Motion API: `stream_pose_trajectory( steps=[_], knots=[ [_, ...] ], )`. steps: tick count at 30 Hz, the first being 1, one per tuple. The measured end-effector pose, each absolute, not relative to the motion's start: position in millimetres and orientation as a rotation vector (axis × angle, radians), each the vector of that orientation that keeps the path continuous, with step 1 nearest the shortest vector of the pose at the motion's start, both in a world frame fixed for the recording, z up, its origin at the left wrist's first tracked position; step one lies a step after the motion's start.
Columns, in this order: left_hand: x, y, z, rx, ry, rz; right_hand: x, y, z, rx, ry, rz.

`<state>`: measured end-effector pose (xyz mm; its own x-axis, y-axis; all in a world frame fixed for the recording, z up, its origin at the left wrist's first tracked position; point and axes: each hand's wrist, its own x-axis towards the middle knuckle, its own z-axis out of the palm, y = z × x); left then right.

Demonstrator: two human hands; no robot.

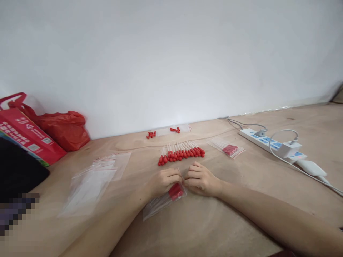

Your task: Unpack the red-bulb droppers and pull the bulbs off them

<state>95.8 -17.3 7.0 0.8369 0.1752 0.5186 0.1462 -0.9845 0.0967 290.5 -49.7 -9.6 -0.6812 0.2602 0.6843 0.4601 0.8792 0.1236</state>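
Observation:
My left hand and my right hand meet at the top edge of a clear zip-lock bag, fingers pinched on it from both sides. Inside the bag, red tips show near that end; the rest is partly hidden under my left hand and wrist. Just beyond my hands lies a fanned row of white sticks with red bulbous tips. A second clear bag holding red-tipped sticks rests to the right of the row.
Flat clear zip-lock bags lie at the left. Small groups of red-tipped pieces sit near the wall. A white power strip with plugs and cables is on the right. A red plastic bag and a printed red bag stand at far left.

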Motion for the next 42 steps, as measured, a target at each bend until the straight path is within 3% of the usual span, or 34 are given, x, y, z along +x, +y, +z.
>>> stream_pose_trajectory(
  steps=[16, 21, 25, 32, 42],
  knots=[
    [87.8, -12.5, 21.3, 3.179, 0.191, 0.681, 295.1, -45.1, -3.2, -0.495, -2.519, -0.426],
    [73.5, -7.4, 34.5, 3.220, 0.285, 0.707, 298.8, -47.4, 1.1, -0.619, -2.543, -0.187],
    [73.0, -7.8, 42.9, 3.222, 0.403, 0.520, 298.0, -49.4, 0.2, -0.663, -2.527, 0.147],
    [64.9, -42.4, 29.0, 2.719, 0.718, 0.599, 296.3, -47.9, -7.9, -0.840, -2.247, 0.805],
    [45.0, -67.9, 8.6, 2.535, 1.039, 0.520, 291.3, -46.1, -2.5, -0.842, -2.208, 1.007]
  ],
)
